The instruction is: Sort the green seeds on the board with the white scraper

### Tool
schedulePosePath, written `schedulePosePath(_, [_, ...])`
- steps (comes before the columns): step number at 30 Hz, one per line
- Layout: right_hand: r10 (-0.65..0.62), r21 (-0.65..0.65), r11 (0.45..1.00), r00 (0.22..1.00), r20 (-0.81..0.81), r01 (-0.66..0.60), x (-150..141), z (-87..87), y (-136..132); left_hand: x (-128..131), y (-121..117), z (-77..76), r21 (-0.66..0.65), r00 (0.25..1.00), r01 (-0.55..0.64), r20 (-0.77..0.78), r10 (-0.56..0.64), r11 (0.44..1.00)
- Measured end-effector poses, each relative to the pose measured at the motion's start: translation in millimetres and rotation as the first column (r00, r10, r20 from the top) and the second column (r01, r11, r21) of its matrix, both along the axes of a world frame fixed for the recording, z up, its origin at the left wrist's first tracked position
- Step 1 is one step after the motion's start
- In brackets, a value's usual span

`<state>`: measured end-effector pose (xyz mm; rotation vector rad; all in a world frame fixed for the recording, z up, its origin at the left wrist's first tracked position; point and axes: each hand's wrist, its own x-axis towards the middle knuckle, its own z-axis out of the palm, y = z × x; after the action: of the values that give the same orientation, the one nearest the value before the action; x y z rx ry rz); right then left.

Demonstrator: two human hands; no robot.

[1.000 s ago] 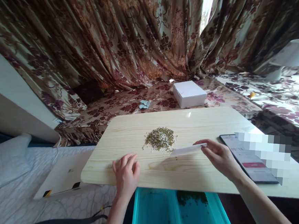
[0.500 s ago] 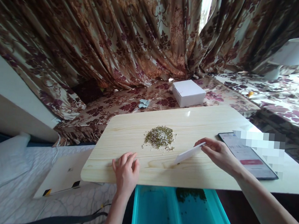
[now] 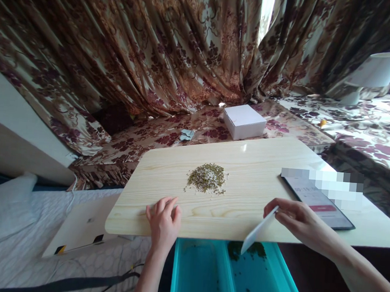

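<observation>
A pile of mixed green beans and pale grains [image 3: 206, 177] lies on the light wooden table [image 3: 243, 168]. My right hand [image 3: 292, 216] pinches a thin white card [image 3: 259, 231] by its upper end. The card slants down past the table's front edge, its lower end above the right compartment of a turquoise bin [image 3: 201, 272]. Green beans [image 3: 257, 250] lie at the far end of that compartment, with a few scattered nearer. My left hand [image 3: 164, 218] rests on the table left of the pile, fingers spread and holding nothing.
A phone [image 3: 328, 208] showing a timer lies at the table's right side. Behind the table a white box [image 3: 244, 122] and a small grey cloth [image 3: 187, 134] sit on a floral-covered seat. A lamp [image 3: 372, 72] stands at the far right. A flat pale panel [image 3: 80, 224] lies at left.
My right hand has moved right and towards me, carrying the card from the tabletop over the front edge to above the bin. My left hand has stayed put.
</observation>
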<state>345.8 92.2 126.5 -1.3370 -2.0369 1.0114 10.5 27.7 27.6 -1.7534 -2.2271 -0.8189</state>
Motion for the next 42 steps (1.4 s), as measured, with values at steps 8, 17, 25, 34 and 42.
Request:
schedulePosePath(8, [-0.164, 0.08, 0.982, 0.98, -0.112, 0.173, 9, -2.2, -1, 1, 0, -0.1, -0.005, 1.0, -0.005, 0.013, 0.005, 1.0])
schedulePosePath(17, [-0.295, 0.162, 0.932, 0.938, -0.184, 0.325, -12, -26.3, 19, 1, 1, 1.0, -0.012, 1.0, -0.009, 0.019, 0.009, 1.0])
schedulePosePath(25, [-0.268, 0.204, 0.936, 0.957, -0.114, 0.286, -16, -24.9, 26, 1, 0, 2.1, -0.021, 1.0, -0.004, 0.022, 0.004, 1.0])
schedulePosePath(34, [-0.232, 0.223, 0.946, 0.972, -0.047, 0.236, -16, -22.0, 21, 1, 1, 2.0, -0.015, 1.0, -0.008, 0.018, 0.008, 1.0])
schedulePosePath(42, [-0.29, 0.214, 0.931, 0.956, -0.052, 0.294, -13, -21.5, 24, 1, 0, 1.5, -0.01, 1.0, -0.004, 0.022, 0.004, 1.0])
